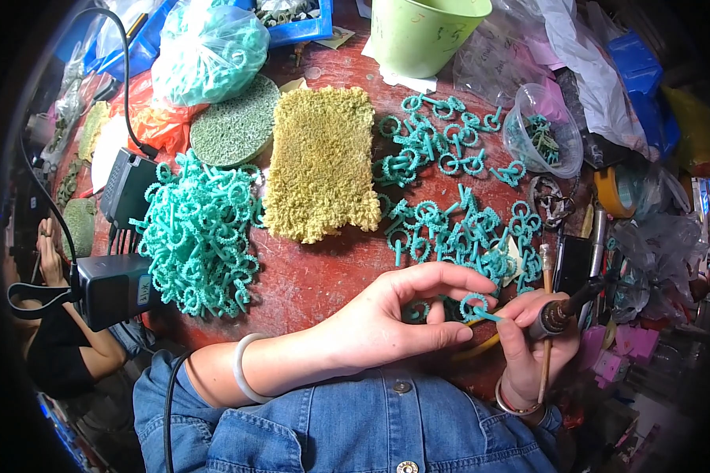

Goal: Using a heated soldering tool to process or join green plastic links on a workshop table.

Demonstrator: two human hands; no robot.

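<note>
Just right of the front middle, a teal beaded ring (pixel 473 305) with a short stem sits between my hands. My right hand (pixel 535 339) pinches the stem's end between thumb and finger. It also holds a thin wooden stick (pixel 547 355) and a dark pen-like tool with a thick round grip (pixel 556 317), whose exact kind I cannot make out. My left hand (pixel 406 315) curves round the ring from the left, index finger and thumb apart; whether it touches the ring is unclear. Beyond both hands lie many similar teal pieces (pixel 426 229), loosely spread.
A tall teal heap (pixel 197 236) stands at left, beside black power boxes (pixel 114 288). A yellow crumbly block (pixel 321 162) lies mid-table, near a round green pad (pixel 235 122). Farther back are a bagged teal bundle (pixel 211 59), a green bucket (pixel 426 35) and a clear tub (pixel 560 158).
</note>
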